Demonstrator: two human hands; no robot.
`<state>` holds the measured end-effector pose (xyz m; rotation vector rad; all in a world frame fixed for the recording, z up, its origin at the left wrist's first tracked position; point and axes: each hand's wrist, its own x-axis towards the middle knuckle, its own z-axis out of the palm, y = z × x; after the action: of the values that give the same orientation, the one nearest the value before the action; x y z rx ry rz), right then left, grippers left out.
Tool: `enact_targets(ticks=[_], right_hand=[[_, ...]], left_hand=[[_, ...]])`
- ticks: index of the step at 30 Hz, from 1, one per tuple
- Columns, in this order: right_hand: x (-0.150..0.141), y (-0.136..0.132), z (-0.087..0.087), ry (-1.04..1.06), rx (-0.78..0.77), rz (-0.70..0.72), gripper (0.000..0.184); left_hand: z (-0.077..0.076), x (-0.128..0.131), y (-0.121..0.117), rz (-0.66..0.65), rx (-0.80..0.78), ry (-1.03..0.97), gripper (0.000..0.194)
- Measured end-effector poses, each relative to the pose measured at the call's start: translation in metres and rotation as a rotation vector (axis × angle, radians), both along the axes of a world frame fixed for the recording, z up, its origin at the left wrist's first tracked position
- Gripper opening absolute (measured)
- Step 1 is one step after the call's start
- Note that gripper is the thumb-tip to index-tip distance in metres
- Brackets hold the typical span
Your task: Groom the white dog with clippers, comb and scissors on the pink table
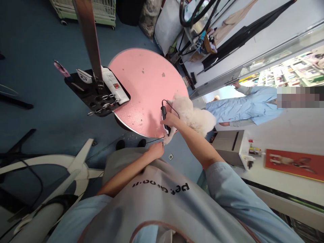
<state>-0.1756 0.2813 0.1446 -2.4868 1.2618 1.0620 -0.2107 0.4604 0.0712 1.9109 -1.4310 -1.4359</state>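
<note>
A small white fluffy dog [196, 118] stands at the near right edge of a round pink grooming table [141, 84]. My right hand [170, 120] is closed round a black corded clipper [164, 116], which is pressed against the dog's front leg. My left hand [155, 150] sits just below the table edge. It is closed on the dog's paw [165, 139] and holds it out. My grey apron [157, 199] fills the lower part of the view.
A black tool tray [83, 91] with scissors [105, 106] and a white bottle [115, 84] hangs on a metal post [88, 37] left of the table. Another person in a blue coat [248, 108] stands beyond the dog. A white counter [255, 158] is on the right, and a wire cart [86, 10] stands far back.
</note>
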Motion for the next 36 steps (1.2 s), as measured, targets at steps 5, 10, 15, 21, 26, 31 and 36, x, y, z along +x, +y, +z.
enact_targets(ticks=[5, 10, 15, 21, 26, 31, 36], right_hand=[[-0.016, 0.009, -0.003, -0.138, -0.021, -0.074, 0.048], [-0.034, 0.024, -0.004, -0.284, 0.046, -0.128, 0.036], [-0.062, 0.026, 0.018, -0.659, 0.085, -0.214, 0.031], [-0.081, -0.002, 0.03, -0.966, -0.383, -0.404, 0.042], [-0.065, 0.014, 0.003, -0.606, -0.229, -0.089, 0.034], [-0.057, 0.032, 0.0, -0.579, -0.387, -0.008, 0.033], [-0.04, 0.027, -0.007, -0.481, -0.261, -0.043, 0.03]], left_hand=[[0.002, 0.001, 0.002, 0.023, 0.003, -0.006, 0.036], [0.0, 0.0, 0.001, 0.037, 0.014, -0.018, 0.038], [0.001, -0.004, 0.002, 0.019, 0.004, -0.029, 0.036], [0.009, -0.011, 0.002, -0.032, -0.02, -0.004, 0.037], [0.013, -0.012, -0.003, -0.064, -0.044, 0.008, 0.038], [0.018, -0.012, -0.003, -0.072, -0.06, 0.032, 0.037], [0.025, -0.008, -0.001, -0.08, -0.06, 0.043, 0.037]])
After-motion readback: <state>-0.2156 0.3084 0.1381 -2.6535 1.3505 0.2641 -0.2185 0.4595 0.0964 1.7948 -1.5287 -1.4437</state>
